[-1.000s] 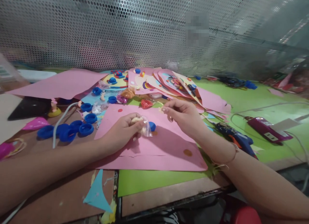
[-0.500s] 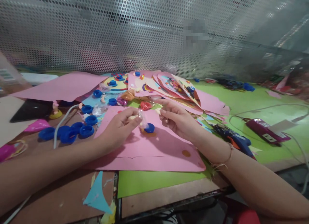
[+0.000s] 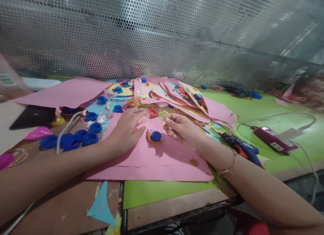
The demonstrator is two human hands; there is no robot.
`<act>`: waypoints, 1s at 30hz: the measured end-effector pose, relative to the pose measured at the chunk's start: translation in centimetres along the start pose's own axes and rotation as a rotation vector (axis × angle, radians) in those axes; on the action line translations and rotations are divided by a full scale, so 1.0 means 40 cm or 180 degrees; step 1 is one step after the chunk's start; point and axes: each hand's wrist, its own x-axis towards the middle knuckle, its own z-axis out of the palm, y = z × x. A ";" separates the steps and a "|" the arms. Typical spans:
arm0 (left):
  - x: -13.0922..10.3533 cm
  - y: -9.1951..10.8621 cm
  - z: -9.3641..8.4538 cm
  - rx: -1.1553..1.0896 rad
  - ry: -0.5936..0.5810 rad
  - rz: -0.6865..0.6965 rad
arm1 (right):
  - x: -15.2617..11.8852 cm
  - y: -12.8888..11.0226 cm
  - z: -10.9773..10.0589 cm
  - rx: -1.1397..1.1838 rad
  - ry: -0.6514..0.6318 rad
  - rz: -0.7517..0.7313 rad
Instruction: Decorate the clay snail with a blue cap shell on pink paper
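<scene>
On the pink paper sheet (image 3: 141,172) sits a small snail figure (image 3: 156,136) with a blue shell and an orange-brown body, which looks like modelling clay. My left hand (image 3: 129,128) is open to the snail's left, fingers stretched forward and thumb apart. Its fingertips rest by a clear plastic bag (image 3: 144,115), partly hidden by them. To the snail's right, my right hand (image 3: 181,128) pinches a small pale yellow lump of clay (image 3: 163,122) between thumb and forefinger. A red clay packet (image 3: 153,113) lies just beyond both hands.
Several blue caps (image 3: 72,140) lie on the left beside a white cable (image 3: 62,132). Decorated sheets (image 3: 174,90) are stacked at the back before a perforated metal screen (image 3: 152,36). On the right are a blue glue gun (image 3: 243,147) and a purple power strip (image 3: 274,139).
My left hand has opened from its pinch on the plastic bag and reached forward, lowering it behind the snail. My right hand has dropped slightly, still pinching the pale lump. The snail now shows fully.
</scene>
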 end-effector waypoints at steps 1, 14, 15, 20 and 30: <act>-0.001 0.011 -0.004 -0.0093 0.0030 0.0087 | 0.000 0.003 0.004 -0.0116 -0.0002 -0.0064; -0.004 0.071 -0.024 -0.1326 0.0069 -0.0389 | -0.026 0.014 0.041 -0.0858 -0.0218 -0.0586; -0.004 0.069 -0.025 -0.1302 0.0125 -0.0431 | -0.027 0.014 0.038 -0.0854 -0.0237 -0.0561; -0.005 0.067 -0.030 -0.1325 0.0222 -0.0776 | -0.035 0.018 0.032 -0.1007 -0.0182 -0.0841; -0.016 0.124 -0.037 -0.2216 -0.0520 -0.1152 | -0.060 0.006 0.050 -0.2554 -0.0052 -0.2675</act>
